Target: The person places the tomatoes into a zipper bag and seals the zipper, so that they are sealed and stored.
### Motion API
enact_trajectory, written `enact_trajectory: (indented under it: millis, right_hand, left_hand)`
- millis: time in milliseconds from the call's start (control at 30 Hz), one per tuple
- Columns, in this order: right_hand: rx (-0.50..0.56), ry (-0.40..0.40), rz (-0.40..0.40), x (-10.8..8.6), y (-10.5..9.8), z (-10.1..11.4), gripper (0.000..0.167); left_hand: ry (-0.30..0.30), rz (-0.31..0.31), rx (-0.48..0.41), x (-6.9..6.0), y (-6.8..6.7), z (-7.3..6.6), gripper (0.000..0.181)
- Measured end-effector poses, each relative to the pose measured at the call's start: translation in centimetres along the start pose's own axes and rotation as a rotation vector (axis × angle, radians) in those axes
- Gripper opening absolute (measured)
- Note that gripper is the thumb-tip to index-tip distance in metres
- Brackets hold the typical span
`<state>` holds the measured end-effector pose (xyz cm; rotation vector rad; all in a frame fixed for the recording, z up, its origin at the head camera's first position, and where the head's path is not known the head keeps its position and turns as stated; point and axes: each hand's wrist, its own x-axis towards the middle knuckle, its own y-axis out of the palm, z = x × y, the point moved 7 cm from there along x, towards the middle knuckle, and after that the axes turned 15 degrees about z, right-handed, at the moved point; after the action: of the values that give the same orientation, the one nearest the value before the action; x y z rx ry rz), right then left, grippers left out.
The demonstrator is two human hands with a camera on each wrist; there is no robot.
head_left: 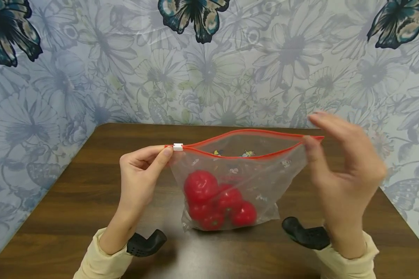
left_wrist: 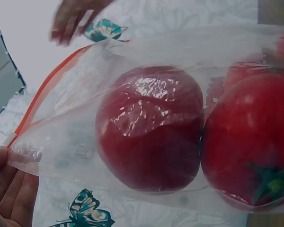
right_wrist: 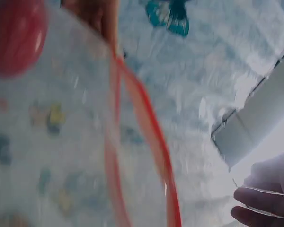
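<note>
A clear zip bag (head_left: 269, 182) with a red-edged mouth holds several red tomatoes (head_left: 200, 186); one tomato (left_wrist: 255, 137) shows its green stem end. My left hand (head_left: 141, 174) pinches the bag's top left corner between thumb and fingers, right beside the white slider (head_left: 177, 147). The mouth gapes from the slider toward the right corner. My right hand (head_left: 349, 166) is at that right corner, fingers apart and thumb tip overlapping the bag's edge in the head view. In the right wrist view, the right fingers (right_wrist: 260, 203) are spread, away from the red strip.
The bag's bottom is at the brown wooden table (head_left: 73, 205). Behind the table is a wall with flower-patterned paper (head_left: 209, 77) and butterfly decorations (head_left: 195, 17). Black wrist devices (head_left: 146, 243) sit at both sleeves.
</note>
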<state>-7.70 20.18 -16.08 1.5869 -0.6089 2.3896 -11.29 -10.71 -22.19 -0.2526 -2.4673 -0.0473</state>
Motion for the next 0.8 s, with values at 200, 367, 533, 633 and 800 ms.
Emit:
enact_trajectory:
  millis: [200,367,533,633,800]
  right_hand:
    - [-0.122,-0.320,0.469,0.9,11.2,6.6,0.041]
    - [-0.325,-0.292,0.703,1.3,16.9,6.0,0.029]
    - [-0.242,-0.187,0.799,2.0,18.2,4.4,0.013]
    - [-0.177,-0.120,0.816,2.1,18.2,3.7,0.010]
    - [-0.127,-0.125,0.826,2.2,18.2,3.6,0.008]
  left_hand:
    - [0.013,-0.040,-0.028,0.0,-0.4,0.3,0.008]
    - [0.028,-0.015,-0.017,0.2,-0.6,0.5,0.009]
    - [0.035,-0.021,0.008,0.4,-0.9,0.5,0.008]
    - [0.047,-0.018,0.061,0.5,-1.1,0.2,0.007]
    - [0.060,-0.012,0.121,0.4,-1.3,0.0,0.008]
